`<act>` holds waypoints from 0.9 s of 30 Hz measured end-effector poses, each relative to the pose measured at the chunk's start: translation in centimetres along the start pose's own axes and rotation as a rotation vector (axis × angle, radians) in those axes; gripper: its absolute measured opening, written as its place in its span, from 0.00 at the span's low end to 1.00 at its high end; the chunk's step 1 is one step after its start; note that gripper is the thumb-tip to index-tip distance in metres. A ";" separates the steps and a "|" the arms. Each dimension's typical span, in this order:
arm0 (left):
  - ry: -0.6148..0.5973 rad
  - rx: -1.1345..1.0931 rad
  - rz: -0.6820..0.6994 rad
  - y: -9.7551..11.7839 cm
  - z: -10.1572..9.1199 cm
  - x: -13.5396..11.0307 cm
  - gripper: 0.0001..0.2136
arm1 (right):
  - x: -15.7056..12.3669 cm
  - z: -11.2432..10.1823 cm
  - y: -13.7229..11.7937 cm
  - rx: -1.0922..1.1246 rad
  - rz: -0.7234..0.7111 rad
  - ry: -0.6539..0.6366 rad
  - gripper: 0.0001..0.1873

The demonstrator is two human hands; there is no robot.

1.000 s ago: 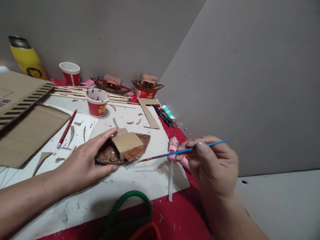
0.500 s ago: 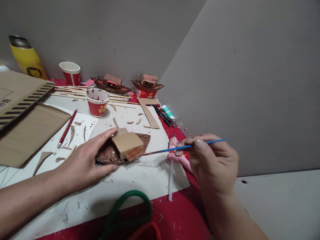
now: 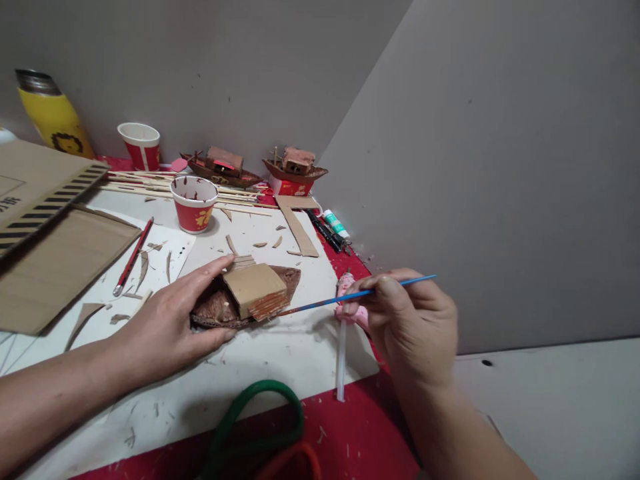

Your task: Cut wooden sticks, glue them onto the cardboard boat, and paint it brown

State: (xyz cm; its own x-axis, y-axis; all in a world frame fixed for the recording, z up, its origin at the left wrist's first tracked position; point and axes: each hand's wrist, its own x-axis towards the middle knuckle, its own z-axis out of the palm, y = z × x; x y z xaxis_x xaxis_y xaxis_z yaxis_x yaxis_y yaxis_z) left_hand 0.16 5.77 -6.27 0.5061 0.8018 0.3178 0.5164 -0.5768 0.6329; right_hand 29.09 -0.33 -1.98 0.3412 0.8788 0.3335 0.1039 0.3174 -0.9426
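Observation:
A small model boat (image 3: 215, 305) with a brown hull lies on the white sheet. Its cabin has a bare cardboard roof (image 3: 255, 287), and a ridged side flap (image 3: 269, 307) is painted reddish brown. My left hand (image 3: 173, 310) grips the hull's left end, thumb along the near side and fingers on the far side. Between thumb and fingers of my right hand (image 3: 410, 320) is a thin blue paintbrush (image 3: 345, 298). Its tip touches or nearly touches the lower edge of the painted flap. Another ridged strip (image 3: 244, 262), unpainted, shows on the cabin's far side.
A paint-stained paper cup (image 3: 194, 207) stands behind the boat. Two finished-looking boats (image 3: 225, 167) sit at the back. A pink glue gun (image 3: 345, 287) lies beside my right hand, green-handled scissors (image 3: 255, 393) in front. Cardboard sheets (image 3: 65, 267), a pencil (image 3: 134, 257) and scraps are at left.
My right hand has moved a little to the left with the paintbrush, whose tip has slid slightly left and down along the flap. My left hand and the boat stay put.

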 end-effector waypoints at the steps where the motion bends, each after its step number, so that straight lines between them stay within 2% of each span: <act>1: 0.001 -0.001 0.002 0.0 0.0 0.0 0.39 | 0.0 0.0 0.0 0.005 0.004 0.013 0.12; 17: -0.004 -0.009 -0.007 0.0 0.0 0.0 0.39 | 0.2 0.3 -0.5 0.057 0.009 0.047 0.15; 24: 0.005 -0.018 0.001 0.0 0.0 0.1 0.39 | 0.0 0.2 -0.1 0.031 -0.002 0.008 0.12; 27: 0.003 -0.019 0.000 0.0 0.0 0.1 0.39 | 0.2 0.3 -0.3 0.026 -0.005 0.028 0.12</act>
State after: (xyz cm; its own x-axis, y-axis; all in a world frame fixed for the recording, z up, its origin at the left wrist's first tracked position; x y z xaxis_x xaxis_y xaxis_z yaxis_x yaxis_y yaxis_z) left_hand 0.24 5.79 -6.25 0.5041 0.8024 0.3194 0.5033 -0.5735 0.6464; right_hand 28.83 -0.16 -1.66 0.3672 0.8669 0.3371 0.0816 0.3310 -0.9401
